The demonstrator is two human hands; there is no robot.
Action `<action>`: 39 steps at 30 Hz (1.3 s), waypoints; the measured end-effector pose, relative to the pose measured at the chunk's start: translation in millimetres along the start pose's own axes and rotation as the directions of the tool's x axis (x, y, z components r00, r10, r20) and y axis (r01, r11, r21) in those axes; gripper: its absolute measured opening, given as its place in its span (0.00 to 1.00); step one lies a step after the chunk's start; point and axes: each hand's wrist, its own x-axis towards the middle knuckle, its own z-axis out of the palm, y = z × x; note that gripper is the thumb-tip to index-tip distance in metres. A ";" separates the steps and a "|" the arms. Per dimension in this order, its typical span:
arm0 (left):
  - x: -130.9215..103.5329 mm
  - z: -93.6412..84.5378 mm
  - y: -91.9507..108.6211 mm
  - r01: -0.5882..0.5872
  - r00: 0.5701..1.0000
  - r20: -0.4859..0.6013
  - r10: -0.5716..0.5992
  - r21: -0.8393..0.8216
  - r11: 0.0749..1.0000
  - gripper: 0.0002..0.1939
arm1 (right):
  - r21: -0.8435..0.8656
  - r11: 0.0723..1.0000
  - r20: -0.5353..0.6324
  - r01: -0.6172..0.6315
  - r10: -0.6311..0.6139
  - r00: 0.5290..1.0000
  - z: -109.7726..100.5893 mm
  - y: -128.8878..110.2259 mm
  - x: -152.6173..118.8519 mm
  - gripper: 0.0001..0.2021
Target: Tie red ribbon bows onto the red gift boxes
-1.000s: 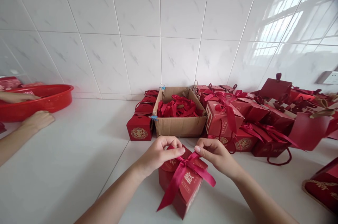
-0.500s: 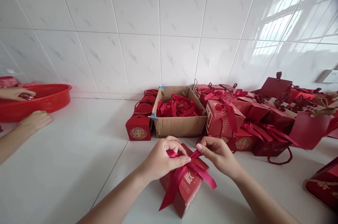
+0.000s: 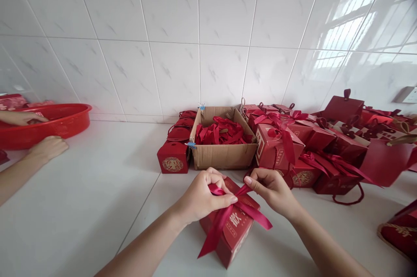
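A red gift box (image 3: 235, 230) with pale characters lies at an angle on the white counter, between my forearms. A glossy crimson ribbon (image 3: 215, 230) crosses its top, with two tails hanging over the near side and the right. My left hand (image 3: 204, 195) pinches the ribbon near its crossing, thumb on top, fingers curled over the box. Just to the right, my right hand (image 3: 271, 190) grips a loop of the same ribbon between thumb and forefinger. The part of the ribbon under my left fingers is hidden.
Behind the box stands a cardboard box (image 3: 223, 156) of red ribbons, with red boxes (image 3: 173, 157) to its left. Many red boxes (image 3: 276, 144) fill the right side. At far left, another person's hands (image 3: 48, 148) are at a red basin (image 3: 73, 121).
The view has shifted slightly, moving the scene a little right. Both my hands keep their hold on the ribbon. The other person's hand has moved deeper into the basin.
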 end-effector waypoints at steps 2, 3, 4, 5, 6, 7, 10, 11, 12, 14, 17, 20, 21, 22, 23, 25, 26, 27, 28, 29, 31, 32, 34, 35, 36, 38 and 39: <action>0.0 -1.3 -0.3 0.013 1.000 0.014 -0.012 -0.020 1.000 0.15 | 0.036 0.999 0.012 -0.008 0.008 1.000 0.2 -0.7 -0.2 0.23; 0.1 -2.2 -0.3 0.018 0.999 0.027 -0.017 -0.047 0.999 0.15 | 0.058 0.998 0.022 -0.017 0.016 1.000 0.3 -1.5 -0.3 0.23; 0.2 -3.1 -0.1 0.019 0.999 0.041 -0.016 -0.086 0.996 0.15 | 0.076 0.997 0.032 -0.026 0.024 0.999 0.5 -2.3 -0.3 0.23; 0.4 -4.1 0.2 0.017 0.998 0.057 -0.010 -0.137 0.990 0.16 | 0.088 0.996 0.039 -0.031 0.028 0.999 0.5 -3.2 -0.4 0.23; 0.8 -5.0 0.7 0.015 0.997 0.071 -0.001 -0.198 0.980 0.18 | 0.099 0.995 0.035 -0.029 0.026 0.999 0.5 -3.7 -0.3 0.23; 1.2 -5.9 1.3 0.017 0.997 0.081 0.004 -0.261 0.965 0.19 | 0.114 0.993 0.020 -0.020 0.018 1.000 0.3 -3.8 -0.3 0.24; 2.4 -7.5 2.7 0.091 0.992 0.114 -0.049 -0.407 0.909 0.19 | 0.209 0.977 -0.071 0.034 -0.020 0.997 -1.4 -1.8 -0.4 0.23; 2.8 -7.7 2.8 0.132 0.988 0.130 -0.082 -0.438 0.889 0.19 | 0.245 0.968 -0.092 0.051 -0.029 0.995 -2.2 -1.0 -0.6 0.22; 3.1 -7.8 2.5 0.167 0.983 0.147 -0.111 -0.464 0.870 0.19 | 0.270 0.961 -0.097 0.064 -0.039 0.995 -3.0 -0.6 -1.1 0.21; 3.4 -7.6 1.4 0.199 0.977 0.166 -0.131 -0.513 0.835 0.20 | 0.277 0.957 -0.067 0.091 -0.075 0.995 -3.4 -2.0 -2.3 0.20; 3.6 -7.3 -0.4 0.167 0.984 0.147 -0.100 -0.568 0.806 0.20 | 0.190 0.976 0.016 0.108 -0.113 0.993 -0.3 -9.2 -4.3 0.15; 3.4 -7.3 -0.5 0.189 0.977 0.194 -0.093 -0.566 0.803 0.18 | 0.111 0.989 0.090 0.100 -0.110 0.990 5.3 -16.5 -5.6 0.12; 3.3 -7.4 -0.3 0.197 0.973 0.210 -0.091 -0.565 0.801 0.16 | 0.103 0.990 0.108 0.101 -0.112 0.988 6.8 -18.1 -6.0 0.11; 3.1 -7.4 -0.1 0.199 0.972 0.217 -0.087 -0.567 0.799 0.15 | 0.100 0.989 0.119 0.106 -0.117 0.986 8.0 -19.3 -6.5 0.11; 2.9 -7.4 0.1 0.193 0.973 0.215 -0.082 -0.573 0.797 0.16 | 0.096 0.989 0.126 0.110 -0.122 0.984 8.8 -20.3 -7.0 0.10; 2.5 -7.5 0.3 0.173 0.978 0.197 -0.068 -0.586 0.792 0.19 | 0.080 0.990 0.126 0.116 -0.126 0.984 9.5 -22.0 -8.1 0.07; 2.3 -7.6 0.4 0.165 0.979 0.193 -0.061 -0.585 0.794 0.19 | 0.070 0.991 0.123 0.116 -0.124 0.985 9.8 -22.8 -8.7 0.06; 2.1 -7.8 0.4 0.160 0.980 0.193 -0.056 -0.578 0.800 0.19 | 0.060 0.992 0.123 0.113 -0.119 0.985 10.1 -23.5 -9.3 0.06; 1.9 -8.0 0.4 0.158 0.979 0.197 -0.054 -0.566 0.809 0.18 | 0.054 0.993 0.127 0.109 -0.115 0.985 10.6 -24.2 -9.7 0.06; 1.7 -8.2 0.5 0.159 0.978 0.203 -0.054 -0.548 0.821 0.17 | 0.051 0.993 0.135 0.107 -0.113 0.984 11.3 -24.8 -10.1 0.06; 1.4 -8.5 0.8 0.174 0.973 0.220 -0.068 -0.506 0.845 0.14 | 0.045 0.992 0.150 0.115 -0.121 0.981 13.1 -25.7 -10.4 0.06; 1.3 -8.5 1.1 0.181 0.972 0.223 -0.079 -0.486 0.855 0.14 | 0.042 0.991 0.151 0.126 -0.131 0.980 13.9 -25.9 -10.5 0.06; 1.1 -8.1 1.7 0.189 0.972 0.215 -0.098 -0.459 0.868 0.15 | 0.037 0.989 0.150 0.142 -0.146 0.978 15.2 -26.4 -10.6 0.05; 1.0 -7.7 2.0 0.186 0.974 0.205 -0.101 -0.454 0.871 0.15 | 0.037 0.989 0.152 0.144 -0.148 0.977 15.4 -26.6 -10.6 0.06; 0.9 -7.2 2.3 0.176 0.977 0.191 -0.098 -0.454 0.874 0.14 | 0.040 0.989 0.156 0.140 -0.145 0.977 15.5 -26.9 -10.6 0.06; 0.9 -6.1 2.7 0.147 0.982 0.171 -0.075 -0.460 0.876 0.15 | 0.042 0.992 0.173 0.122 -0.128 0.977 15.1 -27.9 -10.4 0.05; 0.9 -5.6 2.8 0.132 0.984 0.166 -0.061 -0.463 0.876 0.16 | 0.038 0.993 0.182 0.113 -0.118 0.976 14.9 -28.5 -10.2 0.05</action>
